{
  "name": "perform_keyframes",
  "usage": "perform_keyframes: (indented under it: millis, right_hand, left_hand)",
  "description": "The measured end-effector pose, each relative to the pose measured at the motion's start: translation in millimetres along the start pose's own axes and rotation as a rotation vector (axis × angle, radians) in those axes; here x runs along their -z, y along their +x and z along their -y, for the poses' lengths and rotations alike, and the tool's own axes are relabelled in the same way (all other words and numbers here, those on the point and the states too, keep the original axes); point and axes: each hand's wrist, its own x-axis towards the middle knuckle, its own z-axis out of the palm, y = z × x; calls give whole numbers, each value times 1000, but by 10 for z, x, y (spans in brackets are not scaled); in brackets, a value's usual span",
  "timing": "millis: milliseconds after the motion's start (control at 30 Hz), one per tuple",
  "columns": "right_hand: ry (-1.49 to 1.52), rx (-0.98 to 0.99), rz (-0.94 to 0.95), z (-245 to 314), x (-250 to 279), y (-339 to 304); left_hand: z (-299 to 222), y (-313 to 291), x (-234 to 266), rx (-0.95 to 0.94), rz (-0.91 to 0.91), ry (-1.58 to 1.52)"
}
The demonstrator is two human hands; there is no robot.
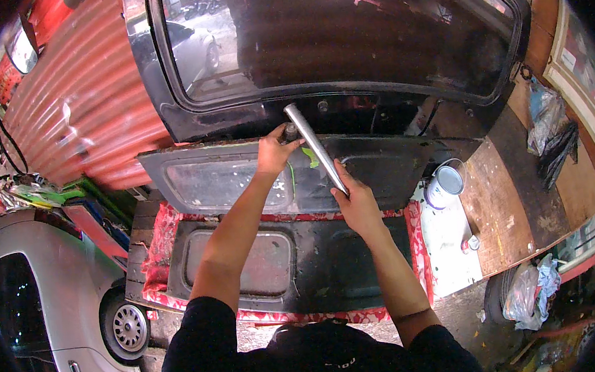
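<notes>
In my right hand [358, 199] is the lower end of a long silver metal bar [314, 150], my fingers closed round it. The bar slants up and to the left across a dark, dented vehicle panel [224, 185]. My left hand [277, 150] grips a short dark metal piece [291, 128] at the panel's upper edge, close beside the bar. Whether bar and piece touch, I cannot tell. Behind this edge stands a black tailgate [236, 117] with a large window. The lower part of the panel [340, 280] lies flat toward me.
Red patterned cloth [417, 246] shows under the panel. On the right are a paint can [444, 187], a small bottle [470, 244] and plastic bags [550, 124] on wooden boards [498, 205]. A silver car [74, 280] stands at left, below a red corrugated sheet [81, 98].
</notes>
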Motion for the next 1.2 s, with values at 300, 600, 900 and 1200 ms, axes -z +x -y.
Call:
perform_keyframes:
  millis: [300,600,900,1200]
  right_hand:
    - [226,2,-127,-61,106,-172]
    - [272,-3,-146,-240,157,-275]
    - [227,-25,-146,-331,159,-340]
    - [233,-5,-207,-609,1,-333]
  left_hand:
    - [-150,7,0,133,-52,-18]
    - [-22,-200,-35,36,-63,-301]
    - [474,-211,21,141,-231,-959]
    - [257,-173,66,112,-206,-759]
